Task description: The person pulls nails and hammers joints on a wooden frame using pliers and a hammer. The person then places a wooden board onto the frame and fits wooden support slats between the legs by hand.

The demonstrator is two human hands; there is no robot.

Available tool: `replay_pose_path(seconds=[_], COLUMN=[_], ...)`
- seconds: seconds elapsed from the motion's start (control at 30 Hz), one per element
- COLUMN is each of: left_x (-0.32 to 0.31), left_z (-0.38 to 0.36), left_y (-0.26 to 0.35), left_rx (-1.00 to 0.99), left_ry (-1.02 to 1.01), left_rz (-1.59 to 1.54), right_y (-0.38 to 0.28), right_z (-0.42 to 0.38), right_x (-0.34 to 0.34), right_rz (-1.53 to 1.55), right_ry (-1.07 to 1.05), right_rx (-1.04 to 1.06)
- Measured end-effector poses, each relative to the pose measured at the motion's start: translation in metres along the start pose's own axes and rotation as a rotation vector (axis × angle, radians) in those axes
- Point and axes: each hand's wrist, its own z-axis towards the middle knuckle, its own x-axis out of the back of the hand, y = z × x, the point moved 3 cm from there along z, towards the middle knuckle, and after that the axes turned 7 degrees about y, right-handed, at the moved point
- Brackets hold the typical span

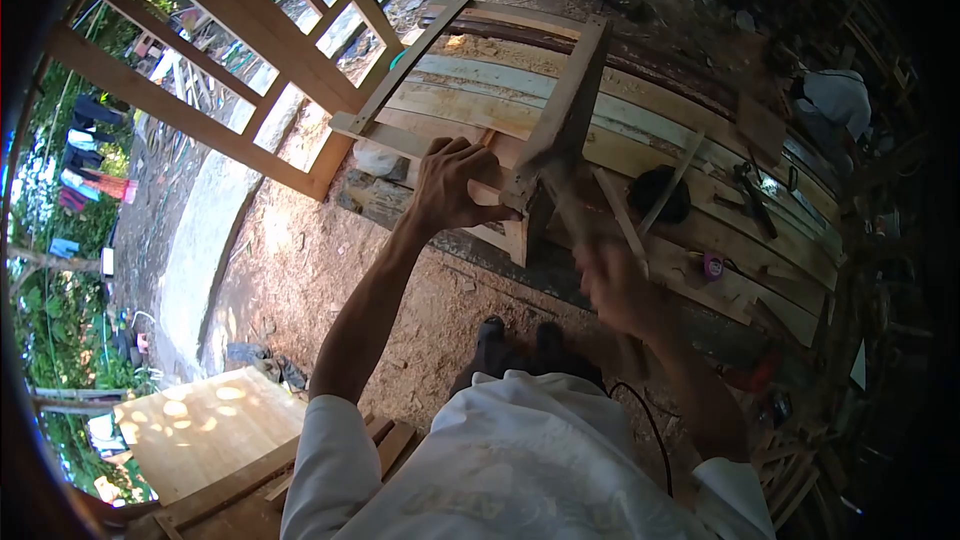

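I look down at my two hands over a counter of rough planks. A wooden frame rests at its near-left side, one corner toward me. My left hand is at that corner, fingers partly curled over the wood, thumb stretched out; I cannot tell whether they pinch anything small there. My right hand, blurred, has its fingers closed around the handle of a tool, which slants up toward the same corner; blur hides its exact shape.

To the right on the counter lie a black bundle, a pink tape measure and a dark hand tool. Beyond them, a person in a pale shirt bends down. A tall wooden lattice stands at upper left. Shavings cover the ground around my dark shoes.
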Motion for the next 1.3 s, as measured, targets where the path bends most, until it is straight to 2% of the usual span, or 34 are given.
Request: replay_pose_path(seconds=[0.03, 0.07, 0.1, 0.17, 0.2, 0.27, 0.3, 0.37, 0.4, 0.47, 0.5, 0.57, 0.6, 0.67, 0.7, 0.77, 0.83, 0.9, 0.97, 1.0, 1.07, 1.1, 1.17, 1.2, 1.27, 1.3], left_x=[0.001, 0.000, 0.000, 0.000, -0.001, -0.002, 0.000, -0.001, 0.000, 0.001, 0.001, 0.000, -0.001, 0.000, 0.000, 0.002, 0.003, 0.002, 0.000, 0.000, -0.002, -0.003, -0.003, -0.004, -0.005, -0.005], left_z=[0.003, 0.005, 0.007, 0.003, 0.004, 0.000, 0.000, 0.001, 0.002, 0.002, 0.003, 0.001, 0.001, 0.002, 0.002, 0.001, 0.001, 0.001, -0.001, -0.001, -0.001, -0.003, -0.003, -0.003, -0.004, -0.003], left_y=[0.000, 0.001, 0.002, 0.003, 0.001, 0.000, 0.000, 0.001, 0.002, 0.002, 0.002, 0.002, 0.001, 0.000, 0.000, -0.002, -0.001, -0.002, -0.004, -0.005, -0.006, -0.007, -0.010, -0.010, -0.009, -0.009], left_rx=[-0.011, -0.011, -0.025, -0.032, -0.005, 0.026, 0.009, -0.005, -0.003, 0.008, 0.005, 0.007, -0.003, -0.010, -0.025, -0.036, -0.043, -0.036, -0.021, -0.018, -0.020, -0.010, -0.001, -0.011, -0.023, -0.012], left_ry=[0.007, 0.010, 0.015, 0.015, 0.000, -0.016, -0.012, -0.002, -0.009, -0.005, -0.009, -0.005, 0.014, 0.049, 0.057, 0.074, 0.080, 0.056, 0.036, 0.040, 0.055, 0.056, 0.062, 0.087, 0.106, 0.076], left_rz=[0.019, 0.022, 0.019, 0.010, 0.000, -0.013, -0.006, -0.004, -0.006, -0.013, 0.005, 0.022, -0.011, -0.048, -0.061, -0.081, -0.097, -0.078, -0.059, -0.061, -0.068, -0.071, -0.080, -0.089, -0.107, -0.087], right_y=[0.003, 0.000, -0.016, -0.039, -0.038, -0.033, -0.019, 0.006, -0.013, -0.055, -0.051, -0.034, -0.020, -0.004, -0.010, -0.034, -0.081, -0.091, -0.089, -0.071, -0.036, -0.042, -0.062, -0.078, -0.106, -0.093], right_z=[0.001, 0.001, 0.001, -0.001, 0.000, -0.001, 0.001, 0.004, 0.000, -0.009, -0.008, -0.007, -0.008, -0.009, -0.011, -0.015, -0.026, -0.031, -0.033, -0.030, -0.024, -0.026, -0.032, -0.035, -0.041, -0.039], right_x=[-0.005, 0.000, 0.004, 0.019, 0.015, 0.007, 0.002, -0.007, -0.005, 0.005, 0.005, 0.008, 0.002, -0.013, -0.012, -0.009, -0.004, -0.005, -0.007, -0.010, -0.018, -0.019, -0.021, -0.024, -0.025, -0.028], right_rz=[-0.270, -0.259, -0.261, 0.007, 0.004, -0.129, -0.132, -0.368, -0.374, -0.103, -0.112, 0.163, 0.157, -0.497, -0.505, -0.253, -0.195, -0.135, -0.400, -0.410, -0.971, -0.980, -0.795, -0.802, -0.658, -0.661], right_ry=[-0.086, -0.015, -0.016, 0.088, 0.089, 0.256, 0.257, 0.021, 0.026, 0.155, 0.154, 0.300, 0.301, 0.087, 0.091, 0.070, 0.080, 0.094, 0.296, 0.297, 0.203, 0.207, 0.185, 0.187, 0.320, 0.326], right_rx=[0.207, 0.334, 0.336, -0.138, -0.139, 0.071, 0.075, 0.282, 0.282, -0.088, -0.091, -0.022, -0.017, 0.335, 0.334, 0.109, 0.060, 0.020, 0.397, 0.400, 0.537, 0.538, 0.281, 0.279, 0.277, 0.271])
